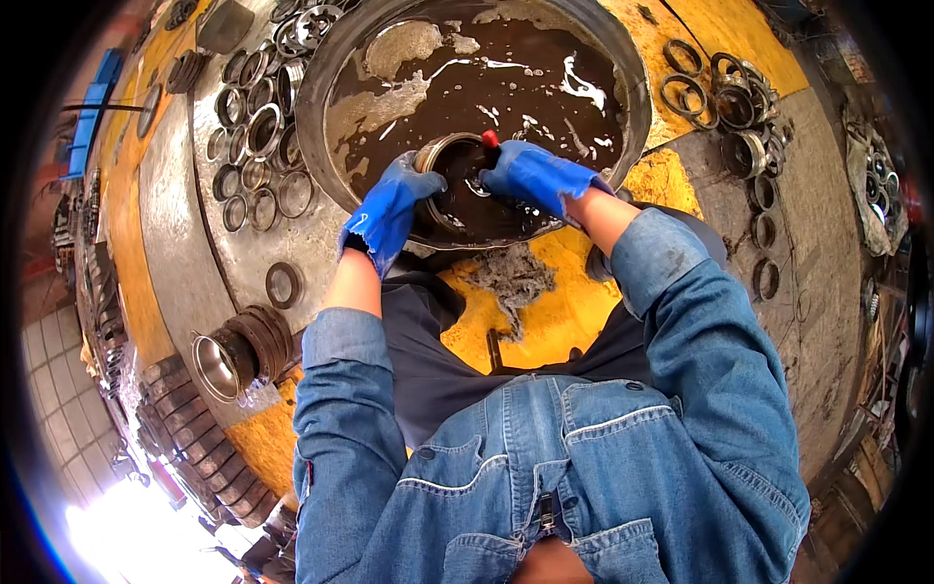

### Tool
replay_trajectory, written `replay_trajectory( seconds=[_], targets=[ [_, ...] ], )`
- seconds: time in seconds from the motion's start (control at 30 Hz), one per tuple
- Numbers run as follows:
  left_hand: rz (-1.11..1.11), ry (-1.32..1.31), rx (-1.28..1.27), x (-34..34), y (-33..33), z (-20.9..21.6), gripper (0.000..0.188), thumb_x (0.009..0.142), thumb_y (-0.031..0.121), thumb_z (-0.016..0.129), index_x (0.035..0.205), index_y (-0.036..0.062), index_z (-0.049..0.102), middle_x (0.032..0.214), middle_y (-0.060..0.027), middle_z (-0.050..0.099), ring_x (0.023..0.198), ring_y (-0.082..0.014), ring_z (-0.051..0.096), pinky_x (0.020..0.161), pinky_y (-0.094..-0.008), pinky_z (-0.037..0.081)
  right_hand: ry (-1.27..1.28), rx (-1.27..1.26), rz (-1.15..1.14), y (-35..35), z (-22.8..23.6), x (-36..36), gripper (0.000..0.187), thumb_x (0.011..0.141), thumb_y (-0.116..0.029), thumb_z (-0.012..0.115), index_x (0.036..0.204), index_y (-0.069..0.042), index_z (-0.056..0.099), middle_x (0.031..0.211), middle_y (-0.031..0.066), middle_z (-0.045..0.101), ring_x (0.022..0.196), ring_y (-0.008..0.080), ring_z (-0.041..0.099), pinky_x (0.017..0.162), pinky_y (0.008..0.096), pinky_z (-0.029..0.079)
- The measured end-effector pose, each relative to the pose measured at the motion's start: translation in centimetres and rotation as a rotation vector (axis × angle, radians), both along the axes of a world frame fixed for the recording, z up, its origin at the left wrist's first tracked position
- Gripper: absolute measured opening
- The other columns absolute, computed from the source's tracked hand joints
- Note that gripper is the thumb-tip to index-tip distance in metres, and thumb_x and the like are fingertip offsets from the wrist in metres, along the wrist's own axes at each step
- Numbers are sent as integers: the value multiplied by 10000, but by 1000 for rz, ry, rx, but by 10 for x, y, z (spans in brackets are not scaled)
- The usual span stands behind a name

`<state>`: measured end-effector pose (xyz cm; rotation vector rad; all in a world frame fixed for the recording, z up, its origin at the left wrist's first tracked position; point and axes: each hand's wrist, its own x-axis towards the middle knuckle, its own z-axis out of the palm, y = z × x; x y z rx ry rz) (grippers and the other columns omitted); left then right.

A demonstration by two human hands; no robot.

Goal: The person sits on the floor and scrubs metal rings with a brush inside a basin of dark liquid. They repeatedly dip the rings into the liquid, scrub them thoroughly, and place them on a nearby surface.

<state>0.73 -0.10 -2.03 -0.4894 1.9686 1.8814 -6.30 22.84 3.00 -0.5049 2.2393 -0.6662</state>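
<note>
Nearest the body, a grey fibrous clump [511,277] is noted on the yellow floor [574,302], between the spread legs. Just beyond, at the near side of the basin [313,107], a large metal ring [438,149] is held tilted over or partly in dark liquid [486,92]; its depth cannot be told. Its left side is gripped by the blue-gloved left hand [399,195]. A red-handled tool [489,139] is closed upon by the gloved right hand [530,175]; its working end is hidden. Work on this ring is judged to be under way, neither finished nor set aside. A lone flat ring [271,285] is seen to the left. Farther out, many rings are grouped left [289,88] and right [755,151] of the basin; which are done and which are left cannot be determined.
</note>
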Motion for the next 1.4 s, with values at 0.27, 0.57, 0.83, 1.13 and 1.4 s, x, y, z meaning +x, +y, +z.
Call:
replay_trajectory(
  seconds=[0.27, 0.57, 0.83, 1.13, 1.4],
  targets=[
    [46, -54, -106, 13, 2, 29, 483, 933, 276, 760, 1305, -7, 640, 1162, -100, 719, 970, -178, 674, 863, -357, 554, -738, -777, -524, 11, -18, 25, 300, 938, -245, 676, 1113, -9, 733, 857, 81, 716, 660, 151, 633, 622, 327, 529],
    [119, -126, -140, 23, -12, 32, 474, 949, 298, 731, 1305, -2, 642, 1168, -105, 721, 979, -197, 678, 872, -368, 558, -1128, -929, -1236, -39, -58, -1, 163, 1001, -171, 554, 909, -59, 628, 718, 66, 658, 518, 181, 597, 443, 289, 500],
    [147, -155, -81, 15, -11, 24, 469, 963, 317, 705, 1305, 2, 643, 1173, -110, 721, 987, -213, 681, 880, -378, 562, -401, -344, -235, -2, 17, 18, 322, 853, -316, 644, 934, -26, 755, 782, 127, 723, 680, 229, 672, 627, 414, 508],
    [163, -167, -68, 19, -15, 25, 466, 980, 339, 676, 1304, 6, 644, 1179, -115, 722, 996, -231, 685, 889, -390, 566, 441, 212, 416, -22, 3, 13, 270, 899, -223, 645, 1126, -95, 715, 1096, 123, 756, 987, 315, 737, 732, 452, 588],
    [190, -162, -25, 18, -15, 18, 466, 994, 358, 650, 1304, 11, 645, 1184, -120, 723, 1004, -247, 688, 896, -400, 570, 923, -292, 875, -13, -25, 26, 421, 910, -264, 578, 1297, -111, 634, 1165, 167, 662, 842, 244, 692, 694, 403, 585]
  ],
)
